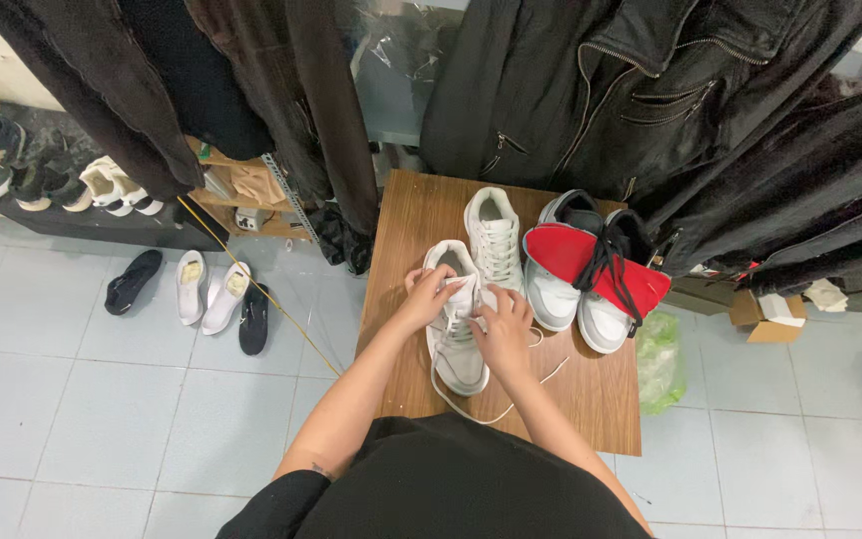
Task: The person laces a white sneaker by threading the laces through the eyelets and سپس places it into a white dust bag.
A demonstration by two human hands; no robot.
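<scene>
Hands: left hand (429,296) grips the collar and upper laces of a white sneaker (454,319), fingers curled on it; right hand (503,329) pinches the lace (471,407) at the shoe's midfoot. Sneaker: lies on the wooden surface (591,389), near its front-left part, loose lace ends trailing toward the person. Second white sneaker (494,235): just beside and behind the first. Grey-white pair (576,299): to the right, under a red cloth (591,265) with black laces. Dark jackets (631,90): hanging behind. Floor (102,399): tiled, loose shoes (192,289) to the left.
</scene>
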